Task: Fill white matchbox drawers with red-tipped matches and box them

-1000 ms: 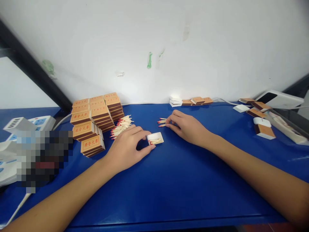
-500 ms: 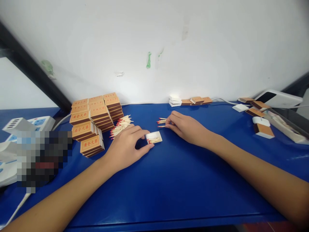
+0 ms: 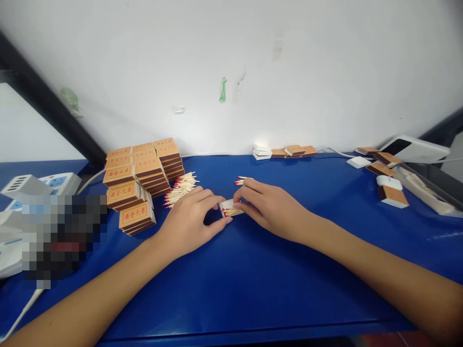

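A small white matchbox tray (image 3: 224, 204) lies on the blue table, with several red-headed matches inside. My left hand (image 3: 193, 217) steadies its left end, thumb at the near corner and forefinger at the far one. Over the right half of the tray is my right hand (image 3: 269, 205), thumb and forefinger pinched together on a match (image 3: 236, 210) that they mostly cover. Just behind that hand a few loose matches (image 3: 238, 181) rest on the table, partly hidden. A larger heap of matches (image 3: 181, 189) lies beyond my left hand.
Stacked orange matchboxes (image 3: 135, 188) stand at the left, beside a white power strip (image 3: 63, 182) and a pixelated dark object (image 3: 65, 241). White trays (image 3: 262, 152) and matchbox sleeves (image 3: 294, 151) line the wall. More boxes (image 3: 393, 196) and a white device (image 3: 415, 148) sit at the right.
My right hand has moved left and nearer, from the loose matches to the tray, carrying a match. My left hand has stayed at the tray's left end.
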